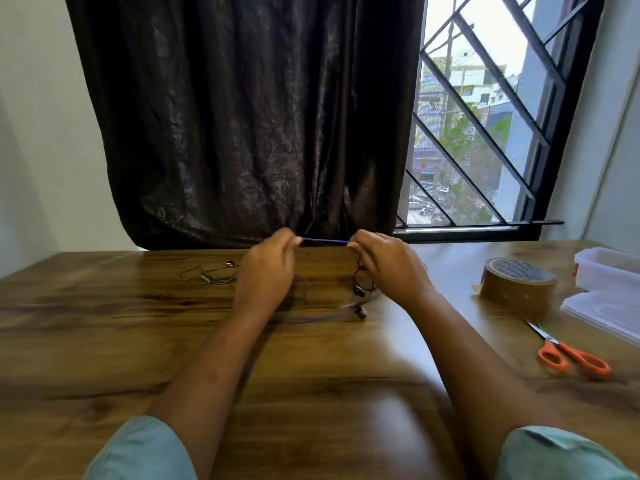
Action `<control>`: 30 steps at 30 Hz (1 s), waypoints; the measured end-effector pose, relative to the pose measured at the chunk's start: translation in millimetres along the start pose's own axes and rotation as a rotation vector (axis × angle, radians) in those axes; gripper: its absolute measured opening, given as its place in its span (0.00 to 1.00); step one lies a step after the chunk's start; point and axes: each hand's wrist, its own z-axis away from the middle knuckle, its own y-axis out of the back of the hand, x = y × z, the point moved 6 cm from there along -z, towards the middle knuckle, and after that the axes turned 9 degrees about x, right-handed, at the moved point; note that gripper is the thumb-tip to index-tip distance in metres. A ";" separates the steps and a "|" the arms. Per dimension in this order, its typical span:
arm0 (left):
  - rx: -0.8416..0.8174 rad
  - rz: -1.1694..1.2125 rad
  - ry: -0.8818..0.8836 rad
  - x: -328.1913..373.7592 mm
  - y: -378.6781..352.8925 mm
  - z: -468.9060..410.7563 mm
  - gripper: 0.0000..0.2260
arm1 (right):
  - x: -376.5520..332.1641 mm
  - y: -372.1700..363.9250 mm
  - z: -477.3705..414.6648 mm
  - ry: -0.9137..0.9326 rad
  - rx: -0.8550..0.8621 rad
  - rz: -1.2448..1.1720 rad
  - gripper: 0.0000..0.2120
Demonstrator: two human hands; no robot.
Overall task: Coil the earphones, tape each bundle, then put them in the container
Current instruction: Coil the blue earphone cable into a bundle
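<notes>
A wooden table (104,341) is filling the near view. Farther in, the left hand (266,271) and right hand (388,268) are each pinching the purple earphone cable (325,241), holding a short span taut above the table while the rest is trailing loose. It looks light, limp and tangle-prone: best gripped along the cord. The container (609,271) is sitting far right.

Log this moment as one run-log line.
step: coiling | left hand: pinches thin purple earphone cable | right hand: pinches cable, taut between hands | brown tape roll, orange-handled scissors, clear plastic container: untouched at right
</notes>
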 end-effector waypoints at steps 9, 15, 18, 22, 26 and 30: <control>-0.202 0.089 0.346 -27.7 -6.6 2.6 0.12 | 6.8 4.5 0.6 -0.065 0.051 0.035 0.12; -0.888 0.908 0.708 55.8 -40.0 44.2 0.06 | 10.7 0.6 -4.1 -0.031 0.170 0.127 0.15; -1.025 0.771 0.506 65.3 -44.9 52.6 0.07 | 13.2 3.7 -3.3 -0.090 0.176 0.201 0.08; -0.580 0.510 0.545 31.8 -42.3 32.7 0.12 | 14.4 5.4 -4.6 -0.106 0.218 0.183 0.11; -0.021 0.399 0.311 32.6 -6.9 6.0 0.19 | 7.5 -6.1 -8.2 -0.305 0.073 -0.601 0.10; -0.104 0.239 0.052 42.8 -10.4 5.9 0.22 | -14.7 -24.1 2.1 -0.617 -0.328 -1.163 0.16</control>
